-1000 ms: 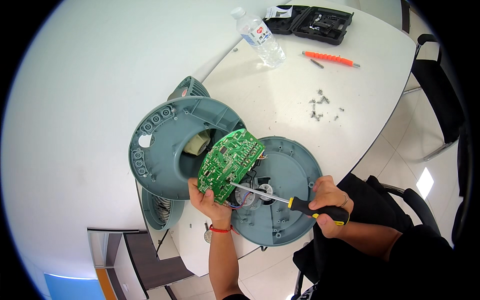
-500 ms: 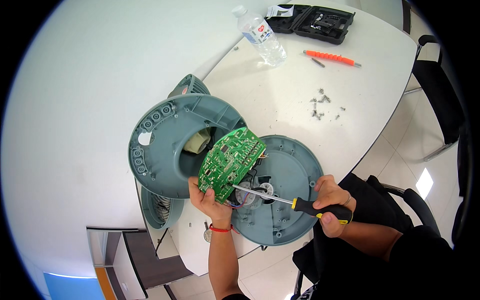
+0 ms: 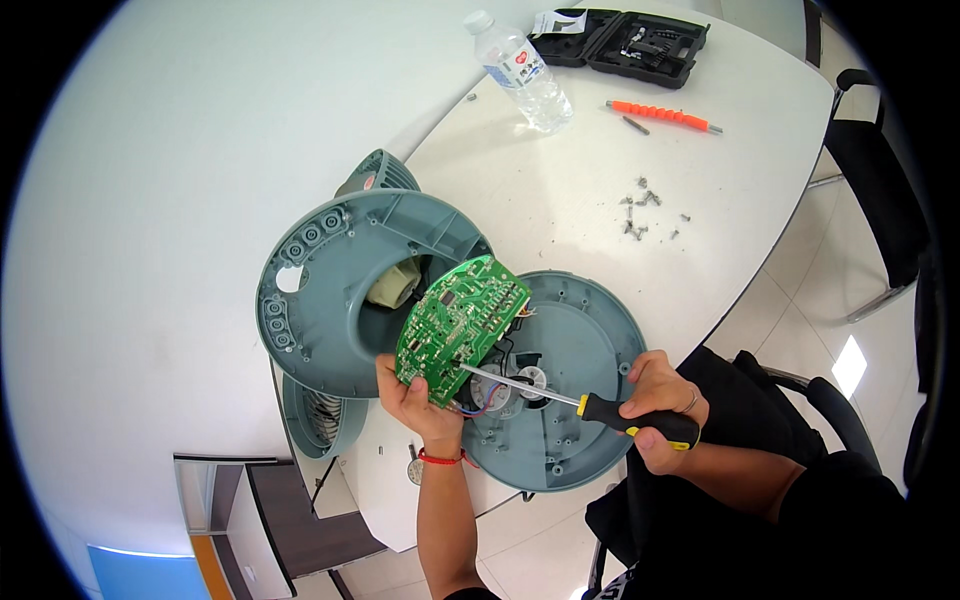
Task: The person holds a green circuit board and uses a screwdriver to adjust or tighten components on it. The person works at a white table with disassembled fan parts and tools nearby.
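Your left hand [image 3: 428,412], its forearm rising nearly straight from the lower edge, pinched the curved green circuit board [image 3: 458,325] at its lower end, thumb on its face, partly over the round grey-green plastic shell [image 3: 602,345]. Your right hand [image 3: 660,410], reaching in from the lower right, was wrapped round the black-and-yellow-handled metal screwdriver [image 3: 590,407], which slanted toward the board. The board hid your left fingertips, and whether the screwdriver's tip touched it was hard to make out.

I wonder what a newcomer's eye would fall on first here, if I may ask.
Probably the bright green board in the left hand, mid-picture, with the screwdriver in the right hand slanting to its lower part. The orange rod toward the far end of the table likely comes next.
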Motion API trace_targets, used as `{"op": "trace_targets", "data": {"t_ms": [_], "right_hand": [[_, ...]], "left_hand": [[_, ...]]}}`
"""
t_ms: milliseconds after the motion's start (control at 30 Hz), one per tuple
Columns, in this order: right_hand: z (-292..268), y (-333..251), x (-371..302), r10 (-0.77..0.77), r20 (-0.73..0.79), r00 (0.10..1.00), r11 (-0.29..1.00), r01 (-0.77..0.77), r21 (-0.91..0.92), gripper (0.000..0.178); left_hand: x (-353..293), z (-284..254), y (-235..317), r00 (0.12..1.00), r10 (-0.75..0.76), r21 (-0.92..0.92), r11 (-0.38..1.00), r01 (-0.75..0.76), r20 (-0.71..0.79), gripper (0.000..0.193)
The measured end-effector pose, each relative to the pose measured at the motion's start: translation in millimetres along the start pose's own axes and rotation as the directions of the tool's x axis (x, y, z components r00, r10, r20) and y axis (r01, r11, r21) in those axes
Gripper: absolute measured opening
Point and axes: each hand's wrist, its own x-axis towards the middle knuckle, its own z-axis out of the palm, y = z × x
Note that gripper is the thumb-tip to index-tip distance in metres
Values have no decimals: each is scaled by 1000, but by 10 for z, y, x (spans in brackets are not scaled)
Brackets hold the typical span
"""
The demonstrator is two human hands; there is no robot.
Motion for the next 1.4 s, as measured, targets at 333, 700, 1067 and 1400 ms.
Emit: {"op": "trace_targets", "data": {"t_ms": [333, 700, 1067, 1400], "right_hand": [[29, 27, -11, -22, -72, 997, 999, 25, 46, 21], [38, 47, -42, -15, -114, 993, 998, 23, 65, 21], [41, 63, -49, -31, -125, 992, 997, 39, 62, 21], [53, 59, -24, -54, -126, 991, 998, 58, 32, 20]], "left_hand": [[4, 10, 6, 1000, 4, 12, 1000, -4, 10, 33], [10, 13, -3, 1000, 9, 16, 1000, -9, 19, 33], [15, 10, 0, 1000, 3, 35, 999, -4, 16, 32], [32, 58, 49, 998, -62, 30, 998, 61, 11, 29]]}}
